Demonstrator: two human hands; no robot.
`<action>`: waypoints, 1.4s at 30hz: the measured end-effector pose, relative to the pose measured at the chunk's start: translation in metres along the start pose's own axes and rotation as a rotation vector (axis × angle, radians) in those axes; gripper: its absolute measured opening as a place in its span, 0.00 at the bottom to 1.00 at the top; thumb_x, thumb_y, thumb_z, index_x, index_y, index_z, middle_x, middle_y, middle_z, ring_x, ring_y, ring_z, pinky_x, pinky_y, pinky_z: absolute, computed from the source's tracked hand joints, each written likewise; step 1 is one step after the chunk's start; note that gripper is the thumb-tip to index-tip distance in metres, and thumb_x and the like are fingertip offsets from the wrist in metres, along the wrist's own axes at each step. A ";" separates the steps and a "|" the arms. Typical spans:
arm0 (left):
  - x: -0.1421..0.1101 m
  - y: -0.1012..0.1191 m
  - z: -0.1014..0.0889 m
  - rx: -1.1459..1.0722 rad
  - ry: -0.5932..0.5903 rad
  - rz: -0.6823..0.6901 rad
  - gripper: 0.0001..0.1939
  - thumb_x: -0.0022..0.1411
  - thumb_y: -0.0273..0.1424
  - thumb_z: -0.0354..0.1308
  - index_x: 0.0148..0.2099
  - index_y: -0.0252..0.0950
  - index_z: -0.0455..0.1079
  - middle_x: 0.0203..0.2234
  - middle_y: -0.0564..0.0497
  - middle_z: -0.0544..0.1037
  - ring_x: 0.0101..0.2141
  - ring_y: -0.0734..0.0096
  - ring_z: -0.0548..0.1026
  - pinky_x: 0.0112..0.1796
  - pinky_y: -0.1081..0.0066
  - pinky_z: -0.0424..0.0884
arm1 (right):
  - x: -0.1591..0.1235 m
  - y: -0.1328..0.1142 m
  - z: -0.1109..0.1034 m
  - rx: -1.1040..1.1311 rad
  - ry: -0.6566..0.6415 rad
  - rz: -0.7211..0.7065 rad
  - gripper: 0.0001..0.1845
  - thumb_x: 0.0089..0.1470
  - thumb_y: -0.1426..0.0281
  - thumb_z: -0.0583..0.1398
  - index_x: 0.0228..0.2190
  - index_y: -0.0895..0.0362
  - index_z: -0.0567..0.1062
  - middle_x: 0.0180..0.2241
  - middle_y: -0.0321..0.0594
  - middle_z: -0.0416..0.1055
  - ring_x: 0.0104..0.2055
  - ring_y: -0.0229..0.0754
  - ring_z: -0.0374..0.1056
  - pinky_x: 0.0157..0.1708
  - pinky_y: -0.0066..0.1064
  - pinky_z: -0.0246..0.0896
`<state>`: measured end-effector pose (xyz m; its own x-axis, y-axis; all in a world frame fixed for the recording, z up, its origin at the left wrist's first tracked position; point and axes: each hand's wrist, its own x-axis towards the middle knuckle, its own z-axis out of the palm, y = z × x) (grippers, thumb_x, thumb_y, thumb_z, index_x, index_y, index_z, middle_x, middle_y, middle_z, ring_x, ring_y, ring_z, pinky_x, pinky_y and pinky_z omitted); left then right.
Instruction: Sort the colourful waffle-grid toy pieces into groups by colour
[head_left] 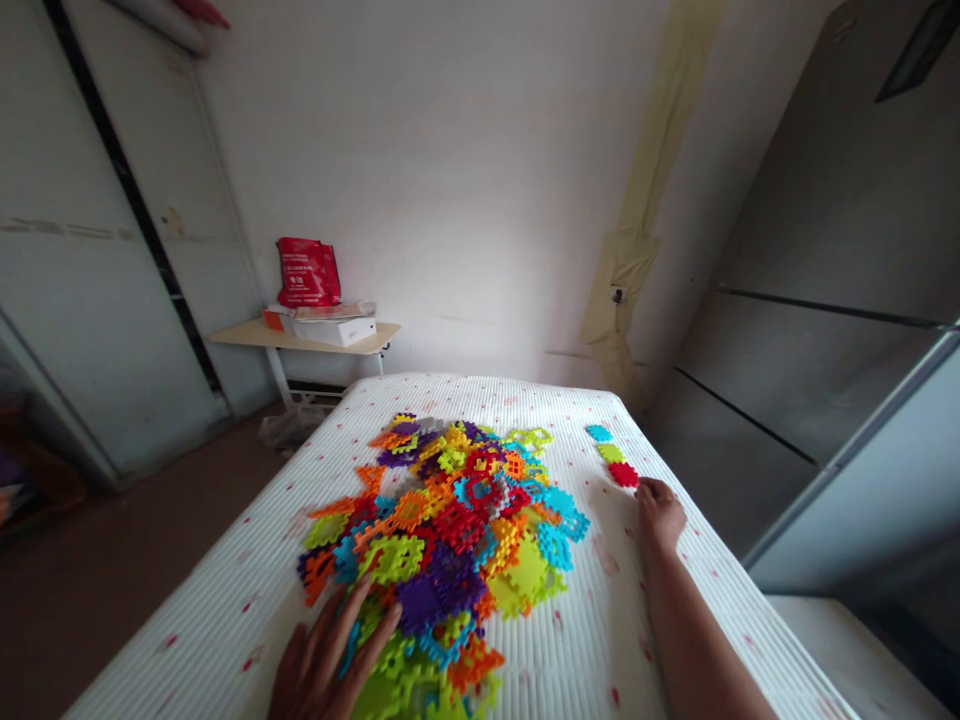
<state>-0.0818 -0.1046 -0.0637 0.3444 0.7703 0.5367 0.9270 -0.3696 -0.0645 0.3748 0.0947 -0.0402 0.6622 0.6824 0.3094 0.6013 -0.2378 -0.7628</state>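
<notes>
A heap of colourful plastic interlocking pieces [457, 525] with notched edges covers the middle of the bed-like surface. My left hand [334, 650] rests at the heap's near left edge, fingers spread, beside a lime green piece [394, 558] and a purple piece [420, 603]. To the right of the heap, a blue piece [598, 432], a green piece [611, 453] and a red piece [622, 474] lie in a row. My right hand [661, 512] is at the red piece's right edge, fingers curled together. Whatever lies between those fingertips is hidden.
The pieces lie on a white ribbed cover [562, 660] with small red marks. At the back left, a small table [232, 335] carries a white box [337, 330] and a red bag [307, 272]. Grey cabinet panels [817, 370] stand close on the right.
</notes>
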 end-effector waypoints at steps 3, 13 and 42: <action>0.007 0.006 -0.004 -0.004 -0.026 -0.073 0.49 0.46 0.53 0.58 0.66 0.44 0.44 0.64 0.41 0.51 0.58 0.44 0.57 0.49 0.53 0.59 | 0.000 -0.001 0.000 -0.011 -0.010 0.000 0.23 0.41 0.62 0.50 0.34 0.59 0.78 0.29 0.45 0.76 0.30 0.46 0.67 0.30 0.31 0.55; 0.025 0.007 0.012 -0.026 0.078 -0.177 0.38 0.50 0.42 0.58 0.63 0.50 0.51 0.60 0.45 0.60 0.55 0.50 0.63 0.51 0.53 0.58 | -0.006 -0.010 -0.001 -0.053 -0.043 -0.079 0.22 0.43 0.62 0.51 0.33 0.58 0.78 0.29 0.45 0.75 0.29 0.45 0.66 0.28 0.30 0.53; 0.262 -0.118 0.067 -0.032 -0.371 -0.772 0.20 0.52 0.44 0.50 0.43 0.43 0.72 0.42 0.41 0.77 0.46 0.47 0.69 0.40 0.52 0.62 | -0.029 -0.029 0.025 -0.005 -0.168 -0.444 0.19 0.48 0.60 0.49 0.30 0.54 0.76 0.30 0.41 0.76 0.32 0.47 0.71 0.33 0.34 0.62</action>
<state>-0.0906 0.1754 0.0281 -0.3497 0.9304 0.1099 0.9193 0.3181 0.2319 0.3274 0.0989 -0.0410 0.2590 0.8210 0.5088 0.8125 0.0996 -0.5744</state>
